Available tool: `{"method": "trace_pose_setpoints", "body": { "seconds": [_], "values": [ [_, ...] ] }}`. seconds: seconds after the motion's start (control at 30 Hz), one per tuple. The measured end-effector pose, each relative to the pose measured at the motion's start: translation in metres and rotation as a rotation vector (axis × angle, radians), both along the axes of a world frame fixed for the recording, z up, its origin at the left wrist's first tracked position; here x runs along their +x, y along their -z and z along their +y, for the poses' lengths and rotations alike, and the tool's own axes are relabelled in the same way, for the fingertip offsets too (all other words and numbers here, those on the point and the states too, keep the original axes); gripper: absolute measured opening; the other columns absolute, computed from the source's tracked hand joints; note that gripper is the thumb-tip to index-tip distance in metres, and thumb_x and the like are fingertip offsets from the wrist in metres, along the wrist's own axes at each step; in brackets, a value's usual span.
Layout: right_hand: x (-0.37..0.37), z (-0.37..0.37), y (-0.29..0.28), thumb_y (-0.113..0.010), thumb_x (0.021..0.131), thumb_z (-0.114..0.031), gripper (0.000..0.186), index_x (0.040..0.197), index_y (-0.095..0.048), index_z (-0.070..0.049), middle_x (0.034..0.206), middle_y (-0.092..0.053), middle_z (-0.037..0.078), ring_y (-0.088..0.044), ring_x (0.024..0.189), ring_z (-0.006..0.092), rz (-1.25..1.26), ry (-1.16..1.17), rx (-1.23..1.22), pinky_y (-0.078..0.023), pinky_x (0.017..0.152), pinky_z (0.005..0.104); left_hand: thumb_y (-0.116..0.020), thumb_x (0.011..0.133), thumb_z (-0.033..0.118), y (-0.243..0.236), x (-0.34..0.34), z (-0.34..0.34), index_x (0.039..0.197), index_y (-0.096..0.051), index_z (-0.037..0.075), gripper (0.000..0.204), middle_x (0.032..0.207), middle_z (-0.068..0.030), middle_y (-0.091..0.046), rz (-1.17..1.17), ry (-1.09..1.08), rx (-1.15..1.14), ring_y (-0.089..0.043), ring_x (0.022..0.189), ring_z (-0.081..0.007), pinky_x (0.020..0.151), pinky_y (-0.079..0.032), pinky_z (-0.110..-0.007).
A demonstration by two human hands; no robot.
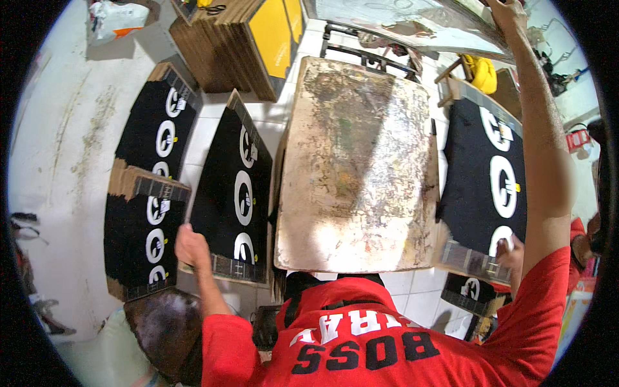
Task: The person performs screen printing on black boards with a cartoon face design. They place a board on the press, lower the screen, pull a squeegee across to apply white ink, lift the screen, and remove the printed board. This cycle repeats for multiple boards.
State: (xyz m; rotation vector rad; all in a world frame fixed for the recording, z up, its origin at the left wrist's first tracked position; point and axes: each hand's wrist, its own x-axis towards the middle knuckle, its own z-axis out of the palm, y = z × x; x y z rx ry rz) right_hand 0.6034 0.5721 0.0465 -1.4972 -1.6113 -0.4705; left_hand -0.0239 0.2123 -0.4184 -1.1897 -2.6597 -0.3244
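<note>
My left hand (pixel 192 246) is closed at the near left corner of a board covered with black fabric (pixel 219 193), which bears white rounded prints. My right arm stretches far forward, and my right hand (pixel 509 16) grips the edge of a raised screen-printing frame (pixel 412 26) with a shiny, see-through sheet. Between my arms stands a worn, paint-stained printing table (pixel 354 168) with a bare top. To its right, another person's hand (pixel 512 253) is at the near edge of a second black-covered board (pixel 474 174); its fingers are blurred.
More black-covered boards (pixel 132 219) lean at the left. A stack of brown boards (pixel 216 51) with a yellow face stands at the far left. Beyond the table is a black metal hinge frame (pixel 367 55). Yellow cloth (pixel 482 72) hangs at the far right.
</note>
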Motion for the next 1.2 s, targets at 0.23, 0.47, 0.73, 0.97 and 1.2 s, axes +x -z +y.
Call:
{"method": "trace_pose_setpoints", "body": {
  "seconds": [0.23, 0.47, 0.73, 0.97, 1.2],
  "values": [
    [-0.004, 0.005, -0.013, -0.077, 0.083, -0.03, 0.04, 0.115, -0.074, -0.006, 0.105, -0.076, 0.018, -0.073, 0.098, 0.03, -0.155, 0.16, 0.059, -0.055, 0.087, 0.0418, -0.059, 0.104, 0.03, -0.238, -0.147, -0.112, 0.094, -0.068, -0.002, 0.034, 0.087, -0.014, -0.072, 0.264, -0.075, 0.322, -0.069, 0.083, -0.0287, 0.074, -0.052, -0.041],
    [0.018, 0.041, -0.009, -0.07, 0.087, -0.049, 0.055, 0.129, -0.069, -0.014, 0.121, -0.073, 0.017, -0.07, 0.113, 0.0332, -0.052, 0.132, 0.0, -0.054, 0.096, 0.0426, -0.055, 0.107, 0.024, -0.279, -0.239, -0.269, 0.084, -0.05, -0.001, 0.034, 0.077, 0.0018, -0.044, -0.185, -0.057, 0.653, -0.042, 0.074, -0.0135, 0.066, -0.037, -0.032],
    [0.014, 0.026, -0.004, -0.07, 0.09, -0.047, 0.056, 0.138, -0.066, -0.018, 0.12, -0.075, 0.015, -0.074, 0.106, 0.0301, -0.085, 0.148, -0.151, -0.057, 0.091, 0.0418, -0.051, 0.108, 0.022, -0.054, -0.124, -0.216, 0.101, -0.065, -0.008, 0.034, 0.091, -0.0077, -0.065, -0.489, -0.065, 0.633, -0.055, 0.085, -0.0197, 0.081, -0.048, -0.036],
    [-0.03, -0.028, 0.0, -0.075, 0.085, -0.04, 0.045, 0.12, -0.074, -0.011, 0.117, -0.074, 0.019, -0.07, 0.111, 0.0353, 0.116, 0.178, -0.083, -0.055, 0.096, 0.0441, -0.056, 0.107, 0.02, 0.056, 0.025, -0.122, 0.101, -0.067, -0.006, 0.028, 0.091, -0.0068, -0.066, -0.778, 0.1, 0.409, -0.059, 0.087, -0.018, 0.082, -0.049, -0.036],
    [-0.029, -0.043, 0.005, -0.073, 0.087, -0.039, 0.049, 0.126, -0.07, -0.01, 0.122, -0.072, 0.019, -0.067, 0.116, 0.037, 0.12, 0.218, -0.182, -0.052, 0.099, 0.0458, -0.093, 0.075, 0.033, 0.063, 0.137, -0.055, 0.099, -0.063, -0.005, 0.054, 0.09, -0.0157, -0.07, -1.052, 0.367, 0.157, -0.066, 0.083, -0.0291, 0.077, -0.053, -0.044]
  ]
}}
